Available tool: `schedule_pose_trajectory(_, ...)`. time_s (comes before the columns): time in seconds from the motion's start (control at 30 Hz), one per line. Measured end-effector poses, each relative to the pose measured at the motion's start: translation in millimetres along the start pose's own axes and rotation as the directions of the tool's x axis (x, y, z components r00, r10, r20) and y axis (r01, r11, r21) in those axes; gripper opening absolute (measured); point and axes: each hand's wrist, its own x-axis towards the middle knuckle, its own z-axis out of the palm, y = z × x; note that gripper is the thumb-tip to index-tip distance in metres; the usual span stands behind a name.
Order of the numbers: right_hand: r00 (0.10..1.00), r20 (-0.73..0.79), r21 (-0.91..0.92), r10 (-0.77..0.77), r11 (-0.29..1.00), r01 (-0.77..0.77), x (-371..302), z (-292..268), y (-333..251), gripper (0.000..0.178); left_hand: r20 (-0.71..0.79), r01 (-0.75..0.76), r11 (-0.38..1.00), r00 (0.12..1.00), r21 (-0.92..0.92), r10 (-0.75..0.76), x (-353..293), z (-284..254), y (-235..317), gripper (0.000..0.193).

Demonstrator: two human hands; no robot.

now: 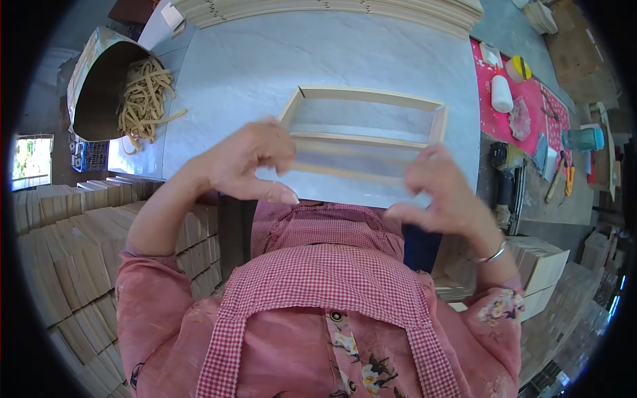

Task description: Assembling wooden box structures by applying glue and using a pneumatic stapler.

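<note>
A shallow rectangular frame of pale wood [371, 95] lies on the grey marbled table, with a thin divider [358, 138] running along its inside. Along its near side, a wooden strip [345, 166] is smeared by motion and spans between my two hands. My left hand [255, 162] has curled fingers at the strip's left end, its thumb sticking out toward the table edge. At the other end, my right hand [441, 192] bends its fingers over the strip, thumb apart and slightly blurred. The exact fingertip contact is hidden on both sides.
Long pale wooden strips [332, 8] are stacked along the table's far edge. At left a tipped container [99, 86] spills thin curly strips [146, 93]. A red patterned mat [488, 126] at right holds a white bottle [501, 93]. Stacked wood boards [73, 252] stand at lower left.
</note>
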Motion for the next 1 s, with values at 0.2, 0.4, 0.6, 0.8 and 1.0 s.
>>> schedule_pose_trajectory(0.2,0.976,-0.14,-0.327,0.169,0.922,-0.207,-8,-64,102,0.046,-0.101,0.145,0.844,0.989,0.517,-0.108,1,-49,-75,0.069)
schedule_pose_trajectory(0.4,0.955,-0.158,-0.243,0.25,0.928,-0.283,-17,-57,142,0.052,-0.086,0.155,0.843,0.988,0.516,-0.129,0,-51,-106,0.089)
schedule_pose_trajectory(0.6,0.945,-0.047,-0.257,0.323,0.91,-0.324,-18,-45,134,0.061,-0.018,0.174,0.871,0.982,0.46,-0.187,4,-40,-110,0.098)
schedule_pose_trajectory(0.8,0.948,-0.049,-0.288,0.315,0.904,-0.315,-10,-32,127,0.065,-0.056,0.173,0.858,0.984,0.484,-0.167,2,-25,-115,0.092)
schedule_pose_trajectory(1.0,0.957,-0.089,-0.255,0.276,0.923,-0.29,-19,-20,139,0.063,-0.105,0.148,0.871,0.988,0.469,-0.111,8,-4,-126,0.085)
